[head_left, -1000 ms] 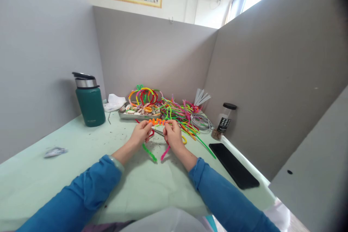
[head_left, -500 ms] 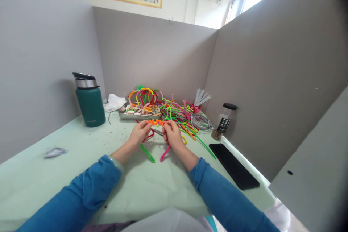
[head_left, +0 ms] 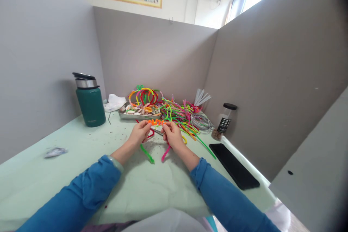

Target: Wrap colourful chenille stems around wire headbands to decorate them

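An orange wavy pipe-cleaner strip (head_left: 156, 122) stretches between my two hands. My left hand (head_left: 140, 133) pinches its left end, and my right hand (head_left: 173, 135) pinches its right end. Below my left hand a green pipe cleaner (head_left: 147, 154) slants toward me; a pink one (head_left: 165, 153) hangs below my right hand. Whether these join the orange strip is hidden by my fingers. Scissors (head_left: 157, 131) and a red bent pipe cleaner (head_left: 151, 134) lie between the hands, partly covered. A yellow curl (head_left: 184, 139) shows beside my right hand.
Behind my hands are a metal tray (head_left: 140, 116) of small pieces, pipe-cleaner loops (head_left: 148, 96) and a colourful pile (head_left: 176, 110). A green bottle (head_left: 90, 107) stands left. At right are a wire coil (head_left: 201, 123), a jar (head_left: 223, 123) and a black phone-like slab (head_left: 233, 166).
My right hand has shifted very slightly left, and the lower end of the pink pipe cleaner has moved a little to the right. Both hands keep their pinch.
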Action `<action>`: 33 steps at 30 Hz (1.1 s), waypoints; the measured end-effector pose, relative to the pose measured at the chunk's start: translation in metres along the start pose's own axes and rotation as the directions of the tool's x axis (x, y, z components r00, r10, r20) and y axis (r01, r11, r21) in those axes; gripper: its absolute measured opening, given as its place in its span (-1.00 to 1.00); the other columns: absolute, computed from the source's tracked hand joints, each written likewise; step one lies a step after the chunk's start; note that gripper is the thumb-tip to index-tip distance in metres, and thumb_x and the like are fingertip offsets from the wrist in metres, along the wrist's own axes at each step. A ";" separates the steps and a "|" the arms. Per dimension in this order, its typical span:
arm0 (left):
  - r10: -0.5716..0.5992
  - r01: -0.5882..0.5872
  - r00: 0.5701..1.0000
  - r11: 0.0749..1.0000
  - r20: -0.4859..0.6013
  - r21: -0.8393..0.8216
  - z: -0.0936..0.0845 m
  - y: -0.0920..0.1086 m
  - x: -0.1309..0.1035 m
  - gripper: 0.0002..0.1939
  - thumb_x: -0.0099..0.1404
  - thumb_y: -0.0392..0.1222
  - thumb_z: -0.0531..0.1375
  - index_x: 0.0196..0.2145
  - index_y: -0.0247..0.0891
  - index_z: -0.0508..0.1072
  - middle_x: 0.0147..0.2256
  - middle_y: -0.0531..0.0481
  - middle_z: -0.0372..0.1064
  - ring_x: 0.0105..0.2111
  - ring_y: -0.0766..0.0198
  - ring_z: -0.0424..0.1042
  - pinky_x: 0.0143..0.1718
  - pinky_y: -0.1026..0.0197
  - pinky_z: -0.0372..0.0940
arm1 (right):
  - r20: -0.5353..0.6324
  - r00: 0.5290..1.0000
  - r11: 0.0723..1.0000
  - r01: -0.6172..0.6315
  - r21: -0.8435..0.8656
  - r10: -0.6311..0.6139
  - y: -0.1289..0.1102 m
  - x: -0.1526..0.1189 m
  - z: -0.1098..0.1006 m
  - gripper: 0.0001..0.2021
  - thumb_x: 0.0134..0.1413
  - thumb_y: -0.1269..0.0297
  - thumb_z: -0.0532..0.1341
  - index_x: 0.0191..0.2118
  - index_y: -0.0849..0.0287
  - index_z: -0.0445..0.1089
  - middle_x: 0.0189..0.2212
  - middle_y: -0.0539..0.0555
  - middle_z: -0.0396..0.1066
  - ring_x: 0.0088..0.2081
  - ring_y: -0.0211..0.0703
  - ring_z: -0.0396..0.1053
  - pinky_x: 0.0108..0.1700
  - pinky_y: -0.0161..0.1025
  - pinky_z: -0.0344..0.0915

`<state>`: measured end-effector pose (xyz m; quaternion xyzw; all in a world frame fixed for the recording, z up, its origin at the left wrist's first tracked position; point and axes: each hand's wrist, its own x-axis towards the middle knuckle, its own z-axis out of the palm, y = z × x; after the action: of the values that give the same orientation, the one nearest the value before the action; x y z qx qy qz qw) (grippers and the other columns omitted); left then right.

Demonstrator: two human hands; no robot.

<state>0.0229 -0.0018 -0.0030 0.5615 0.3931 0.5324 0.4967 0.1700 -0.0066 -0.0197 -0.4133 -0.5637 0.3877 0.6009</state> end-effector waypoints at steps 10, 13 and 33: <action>0.005 -0.004 1.000 1.000 0.012 -0.018 0.003 0.004 -0.003 -0.70 0.05 0.02 0.21 -0.45 -0.23 0.24 -0.73 0.28 -0.06 -0.78 0.51 -0.11 -0.81 0.42 -0.10 | -0.080 0.989 0.988 0.120 -0.092 -0.128 0.004 -0.001 -0.001 -0.81 0.05 0.13 0.11 -0.35 0.15 0.21 -0.58 -0.10 0.28 -0.69 -0.38 0.16 -0.64 -0.40 0.10; 0.009 -0.009 1.000 1.000 0.014 -0.030 0.003 0.004 -0.003 -0.70 0.05 0.02 0.21 -0.43 -0.23 0.25 -0.73 0.28 -0.04 -0.78 0.51 -0.10 -0.81 0.42 -0.11 | -0.108 0.984 0.986 0.129 -0.106 -0.141 0.004 -0.002 0.000 -0.81 0.06 0.12 0.10 -0.36 0.15 0.22 -0.58 -0.10 0.28 -0.68 -0.38 0.16 -0.64 -0.40 0.11; 0.036 -0.037 0.999 0.997 -0.017 -0.068 0.002 0.006 -0.002 -0.79 0.04 -0.16 0.16 -0.36 -0.22 0.22 -0.51 0.17 0.32 -0.77 0.55 -0.05 -0.80 0.40 0.03 | -0.081 0.995 0.998 0.062 -0.008 -0.062 0.009 0.001 0.002 -0.79 0.04 0.11 0.11 -0.32 0.16 0.20 -0.59 -0.11 0.27 -0.74 -0.40 0.10 -0.71 -0.40 0.01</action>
<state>0.0245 -0.0052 0.0024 0.5471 0.3685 0.5589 0.5025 0.1677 -0.0019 -0.0278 -0.4127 -0.5524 0.3502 0.6340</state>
